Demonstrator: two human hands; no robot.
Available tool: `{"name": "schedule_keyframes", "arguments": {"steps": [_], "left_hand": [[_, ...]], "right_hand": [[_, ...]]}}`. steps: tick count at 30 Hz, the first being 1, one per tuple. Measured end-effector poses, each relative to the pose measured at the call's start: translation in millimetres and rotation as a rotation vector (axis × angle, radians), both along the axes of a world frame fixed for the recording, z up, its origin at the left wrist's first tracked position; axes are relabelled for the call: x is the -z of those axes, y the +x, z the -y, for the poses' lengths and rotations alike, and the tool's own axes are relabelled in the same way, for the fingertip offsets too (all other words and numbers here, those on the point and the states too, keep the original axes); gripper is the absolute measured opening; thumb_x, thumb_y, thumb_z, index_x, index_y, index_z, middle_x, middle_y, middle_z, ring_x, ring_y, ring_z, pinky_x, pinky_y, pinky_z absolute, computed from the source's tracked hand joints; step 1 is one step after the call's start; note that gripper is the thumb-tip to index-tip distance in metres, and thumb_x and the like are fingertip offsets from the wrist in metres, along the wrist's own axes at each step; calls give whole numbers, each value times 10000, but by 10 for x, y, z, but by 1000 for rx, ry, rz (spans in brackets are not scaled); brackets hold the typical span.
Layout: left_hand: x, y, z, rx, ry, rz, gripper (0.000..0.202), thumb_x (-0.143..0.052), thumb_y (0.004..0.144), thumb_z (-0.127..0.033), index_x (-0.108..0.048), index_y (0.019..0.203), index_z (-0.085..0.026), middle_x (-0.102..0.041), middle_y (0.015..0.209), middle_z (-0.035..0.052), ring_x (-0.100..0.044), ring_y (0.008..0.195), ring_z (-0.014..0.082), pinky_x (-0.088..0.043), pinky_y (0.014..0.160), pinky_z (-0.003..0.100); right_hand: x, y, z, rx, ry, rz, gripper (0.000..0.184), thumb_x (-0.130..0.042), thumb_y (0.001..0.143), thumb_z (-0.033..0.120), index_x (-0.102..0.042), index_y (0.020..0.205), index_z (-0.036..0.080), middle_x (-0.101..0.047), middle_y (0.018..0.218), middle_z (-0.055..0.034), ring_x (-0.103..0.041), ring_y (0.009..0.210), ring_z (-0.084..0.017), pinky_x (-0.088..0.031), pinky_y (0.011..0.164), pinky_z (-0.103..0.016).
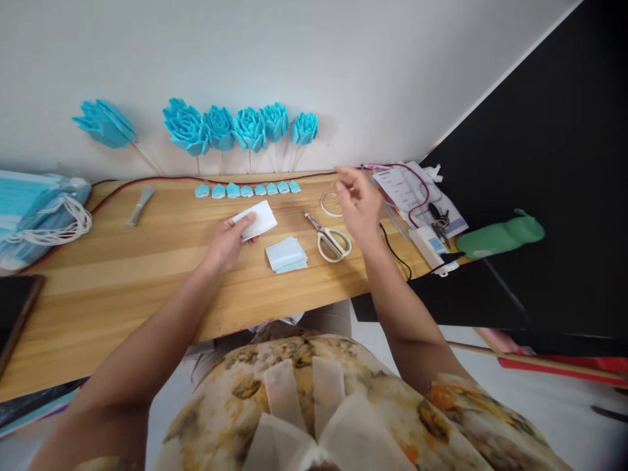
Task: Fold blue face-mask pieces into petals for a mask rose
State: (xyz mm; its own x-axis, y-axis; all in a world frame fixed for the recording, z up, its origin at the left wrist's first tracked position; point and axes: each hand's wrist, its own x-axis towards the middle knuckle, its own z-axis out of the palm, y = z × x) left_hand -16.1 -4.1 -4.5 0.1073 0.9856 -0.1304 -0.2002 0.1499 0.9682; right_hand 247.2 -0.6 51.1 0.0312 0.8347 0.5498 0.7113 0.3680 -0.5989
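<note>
My left hand point(226, 242) grips a white folded rectangle of mask fabric point(257, 220) just above the wooden desk point(122, 275). My right hand point(358, 206) hovers over a clear tape roll point(328, 204), fingers curled and pinched; whether anything is in them I cannot make out. White-handled scissors point(330, 239) lie between my hands. A small stack of light blue cut pieces point(286, 254) rests in front of the left hand. A row of several small folded blue petals point(248, 190) lines the desk's far side.
Several blue fabric roses on sticks point(235, 127) lean against the wall. Face masks in a pack point(34, 209) lie at the left, thin wires point(140, 204) nearby. Papers, keys and a white device point(426, 203) sit at the right, beside a green object point(500, 237). Cables run along the desk.
</note>
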Motion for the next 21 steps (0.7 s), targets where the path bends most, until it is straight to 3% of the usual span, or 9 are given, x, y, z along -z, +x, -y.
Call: {"name": "schedule_keyframes", "arguments": {"steps": [4, 8, 13, 17, 21], "left_hand": [[30, -2, -8, -4, -23, 14, 345, -732, 723, -491, -617, 735, -166, -616, 605, 22, -527, 509, 118, -378, 480, 249], [-9, 6, 5, -8, -55, 69, 334, -744, 732, -468, -623, 761, -159, -620, 597, 20, -533, 503, 119, -379, 478, 245], [-108, 8, 15, -1, -93, 142, 285, -724, 761, -402, -623, 732, -137, -619, 560, 31, -539, 477, 114, -383, 472, 237], [-94, -2, -4, -12, -122, 164, 271, -718, 776, -385, -620, 732, -136, -620, 557, 31, -537, 469, 111, -372, 460, 231], [-25, 2, -26, -57, -151, 192, 268, -745, 750, -381, -638, 782, -138, -644, 630, 30, -560, 520, 118, -414, 489, 237]], "right_hand": [[-94, -62, -84, -33, -7, -31, 392, -393, 1034, 422, -597, 1311, 235, -741, 1079, -66, -706, 1002, -206, -569, 868, -375], [23, -302, -139, -172, -17, 23, 362, -433, 1022, 432, -642, 1233, 226, -758, 973, -43, -716, 892, -183, -571, 814, -324], [154, -466, -227, -317, 91, 52, 356, -406, 1037, 405, -658, 1223, 236, -756, 886, -21, -704, 790, -161, -564, 783, -297], [143, -242, -222, -264, 159, 77, 361, -381, 1045, 381, -672, 1215, 249, -756, 911, -34, -714, 863, -187, -561, 867, -348], [182, 166, -141, -129, 5, 93, 347, -427, 1020, 355, -642, 1274, 258, -751, 906, -21, -704, 832, -186, -569, 817, -352]]}}
